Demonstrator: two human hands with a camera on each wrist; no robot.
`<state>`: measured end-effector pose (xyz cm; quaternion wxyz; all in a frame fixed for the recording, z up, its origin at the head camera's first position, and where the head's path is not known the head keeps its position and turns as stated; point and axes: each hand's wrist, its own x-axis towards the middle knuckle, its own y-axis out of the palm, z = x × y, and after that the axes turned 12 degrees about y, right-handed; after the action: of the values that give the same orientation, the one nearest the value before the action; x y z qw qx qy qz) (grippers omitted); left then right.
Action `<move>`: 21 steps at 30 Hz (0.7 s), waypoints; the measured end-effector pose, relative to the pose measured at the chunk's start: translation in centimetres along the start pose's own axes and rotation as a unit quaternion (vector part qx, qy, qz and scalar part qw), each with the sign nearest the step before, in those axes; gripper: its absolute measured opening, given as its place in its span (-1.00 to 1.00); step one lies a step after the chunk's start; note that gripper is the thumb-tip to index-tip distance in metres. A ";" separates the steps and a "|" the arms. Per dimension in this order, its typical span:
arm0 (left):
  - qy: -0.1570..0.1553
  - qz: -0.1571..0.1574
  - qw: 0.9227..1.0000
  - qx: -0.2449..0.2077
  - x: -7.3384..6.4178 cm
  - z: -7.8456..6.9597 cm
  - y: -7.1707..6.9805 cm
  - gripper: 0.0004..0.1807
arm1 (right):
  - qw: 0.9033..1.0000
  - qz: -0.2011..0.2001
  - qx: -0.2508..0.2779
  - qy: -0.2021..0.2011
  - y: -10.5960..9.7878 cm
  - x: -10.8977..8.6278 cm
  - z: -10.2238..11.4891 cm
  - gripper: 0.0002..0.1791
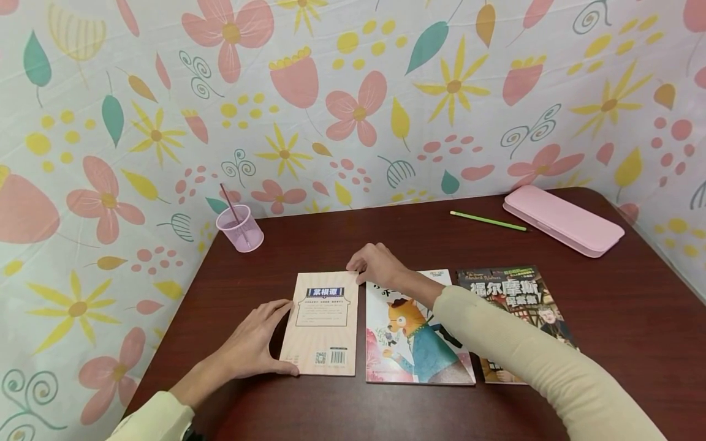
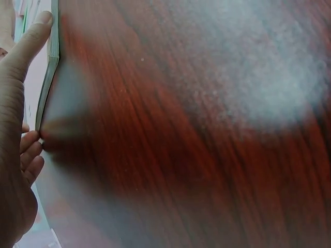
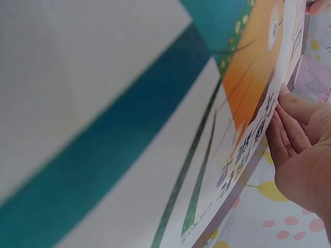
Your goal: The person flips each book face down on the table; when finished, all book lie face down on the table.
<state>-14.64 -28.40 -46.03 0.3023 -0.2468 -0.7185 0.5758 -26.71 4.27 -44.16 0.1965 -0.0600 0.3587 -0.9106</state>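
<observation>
Cream bk (image 1: 326, 334) btwn L hand (image 1: 250, 340) (spread, L edge), R hand (image 1: 382, 267) (pinching top corner).

Beige book (image 1: 325, 334): blue label (image 1: 325, 292) near 12 o'clock reading 菜根谭; print below showing too small to read; barcode (image 1: 338, 356) sitting toward 5 o'clock, QR code (image 1: 320, 358) standing at its 9 o'clock. Dark book (image 1: 531, 299), lying at 3 o'clock from beige one: 福尔摩斯 running large near 12 o'clock, 探案集 following beneath. Orange-animal picture book (image 1: 386, 358), lying between: title near 12 o'clock being partly covered, 吓 showing.
</observation>
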 end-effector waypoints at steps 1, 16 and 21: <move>0.002 -0.001 1.000 0.002 0.0 0.0 0.0 0.51 | 1.000 -0.001 -0.002 0.001 0.0 0.0 0.0 -0.69; 0.018 -0.009 0.999 0.030 -0.1 -0.5 0.1 0.49 | 1.000 -0.003 -0.029 0.012 0.0 -0.4 0.2 -0.67; 0.004 0.004 1.000 0.028 -0.2 -0.3 -0.2 0.40 | 1.000 -0.002 -0.025 0.003 -0.2 -0.4 -0.1 -0.67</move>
<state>-14.33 -28.40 -45.81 0.3097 -0.2434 -0.6995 0.5963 -26.42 4.62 -44.11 0.1921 -0.0627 0.3817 -0.9019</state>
